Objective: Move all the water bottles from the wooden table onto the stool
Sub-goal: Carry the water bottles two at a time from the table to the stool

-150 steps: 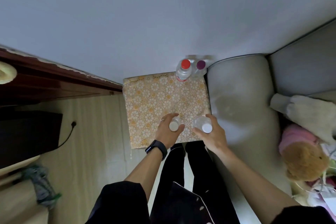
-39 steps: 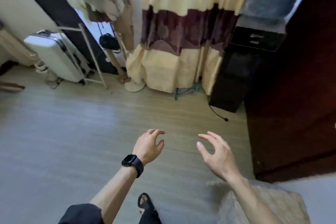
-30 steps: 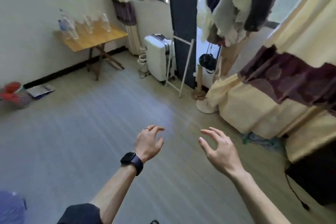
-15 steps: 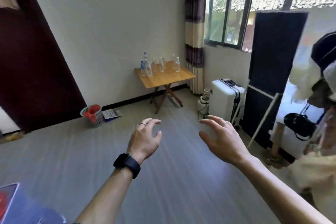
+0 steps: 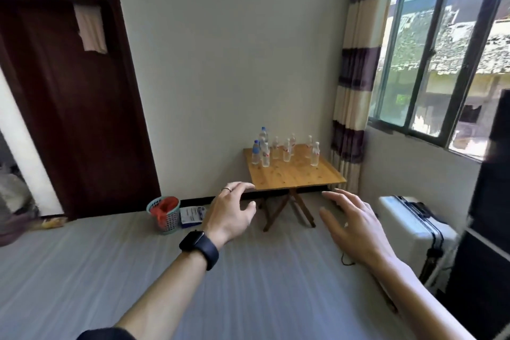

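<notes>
With empty, spread left hand (image 5: 230, 217) and right hand (image 5: 356, 232), walk to the light wooden table (image 5: 295, 175) and grab two clear plastic water bottles (image 5: 265, 156).

The table (image 5: 292, 176) is of light wood, smooth and a little shiny. The water bottles (image 5: 287, 150) are clear plastic. The door (image 5: 82, 119) is dark wood, the curtain (image 5: 350, 119) striped cloth, the suitcase (image 5: 408, 226) glossy white hard plastic, the basket (image 5: 165, 217) perforated plastic, the wall (image 5: 234, 50) matt
</notes>
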